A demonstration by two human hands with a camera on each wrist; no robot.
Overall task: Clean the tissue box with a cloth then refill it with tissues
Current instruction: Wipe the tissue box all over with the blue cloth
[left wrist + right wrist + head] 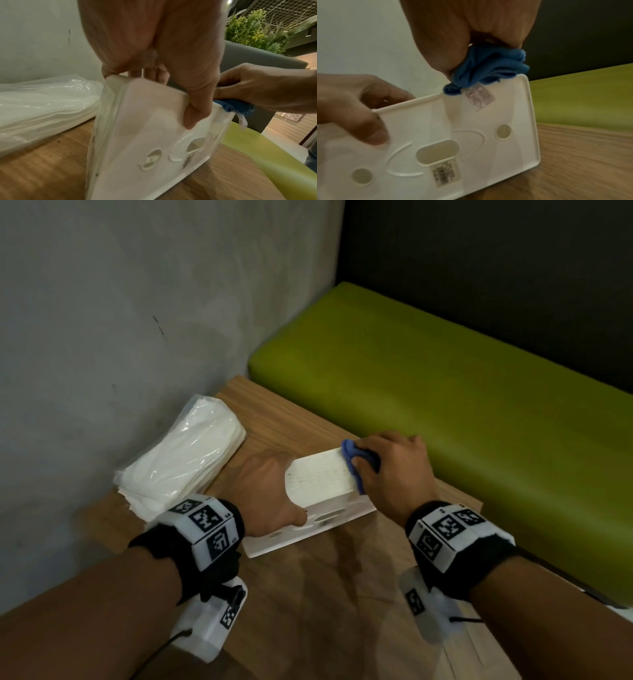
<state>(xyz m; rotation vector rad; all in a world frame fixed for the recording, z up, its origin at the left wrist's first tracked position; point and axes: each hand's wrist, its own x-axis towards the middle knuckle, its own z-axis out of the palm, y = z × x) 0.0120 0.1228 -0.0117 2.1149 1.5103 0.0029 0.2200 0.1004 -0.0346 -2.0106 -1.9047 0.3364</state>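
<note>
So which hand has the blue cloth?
The right hand grips the blue cloth, wiping the tissue box. The left hand only holds the box.

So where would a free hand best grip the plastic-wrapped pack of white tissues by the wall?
Across its short width near the middle, coming from above: the plastic-wrapped pack of white tissues lies flat on the wooden table, one long side close to the grey wall.
</note>
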